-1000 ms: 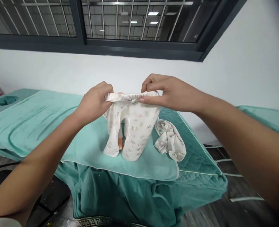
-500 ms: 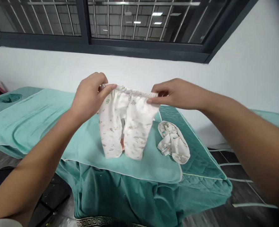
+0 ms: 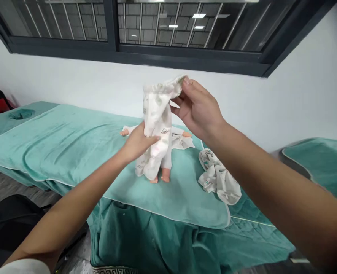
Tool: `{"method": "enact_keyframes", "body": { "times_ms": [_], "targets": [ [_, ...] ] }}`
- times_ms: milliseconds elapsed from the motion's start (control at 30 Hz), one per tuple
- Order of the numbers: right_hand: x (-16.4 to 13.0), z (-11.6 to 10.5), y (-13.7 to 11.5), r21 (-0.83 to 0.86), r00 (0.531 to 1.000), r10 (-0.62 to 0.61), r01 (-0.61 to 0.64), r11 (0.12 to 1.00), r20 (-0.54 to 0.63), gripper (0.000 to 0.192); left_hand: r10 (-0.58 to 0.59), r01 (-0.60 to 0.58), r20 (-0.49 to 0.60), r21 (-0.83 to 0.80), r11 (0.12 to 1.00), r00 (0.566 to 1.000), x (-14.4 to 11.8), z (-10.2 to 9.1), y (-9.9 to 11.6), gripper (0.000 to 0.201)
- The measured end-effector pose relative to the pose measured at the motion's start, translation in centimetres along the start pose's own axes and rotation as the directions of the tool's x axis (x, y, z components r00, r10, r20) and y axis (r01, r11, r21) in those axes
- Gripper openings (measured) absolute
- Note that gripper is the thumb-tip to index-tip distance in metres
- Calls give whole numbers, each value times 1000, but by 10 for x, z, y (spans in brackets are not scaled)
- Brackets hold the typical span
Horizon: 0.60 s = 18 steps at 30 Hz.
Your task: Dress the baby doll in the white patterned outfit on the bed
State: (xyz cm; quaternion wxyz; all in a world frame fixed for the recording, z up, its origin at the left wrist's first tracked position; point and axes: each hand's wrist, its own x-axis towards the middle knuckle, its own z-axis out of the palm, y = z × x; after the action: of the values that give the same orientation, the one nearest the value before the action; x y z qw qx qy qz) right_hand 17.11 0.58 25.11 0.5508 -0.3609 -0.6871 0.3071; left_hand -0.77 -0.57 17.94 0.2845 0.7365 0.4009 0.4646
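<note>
The right hand (image 3: 195, 108) pinches the waistband of the printed baby trousers (image 3: 156, 125) between thumb and fingertips, held high; the left hand (image 3: 137, 142) closes around the legs lower down, above the doll (image 3: 168, 152) lying on the teal towel (image 3: 71, 140); keeping the waistband taut should ease handling.

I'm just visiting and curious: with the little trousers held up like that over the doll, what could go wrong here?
The right hand pinches only the waistband of the baby trousers, so they might slip free. The doll lies near the towel's front edge; a tug from the left hand could drag it off. The crumpled garment could also slide down.
</note>
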Motion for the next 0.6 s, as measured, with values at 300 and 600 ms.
{"method": "enact_keyframes", "body": {
  "times_ms": [300, 600],
  "targets": [
    [-21, 25, 153, -410, 743, 611, -484, 773, 274, 43, 19, 51, -360, 184, 982, 933, -37, 7, -77, 24],
    [46, -2, 240, -641, 956, 243, -290, 711, -164, 53, -376, 401, -171, 145, 905, 911, 16, 38, -161, 38]
  ]
}}
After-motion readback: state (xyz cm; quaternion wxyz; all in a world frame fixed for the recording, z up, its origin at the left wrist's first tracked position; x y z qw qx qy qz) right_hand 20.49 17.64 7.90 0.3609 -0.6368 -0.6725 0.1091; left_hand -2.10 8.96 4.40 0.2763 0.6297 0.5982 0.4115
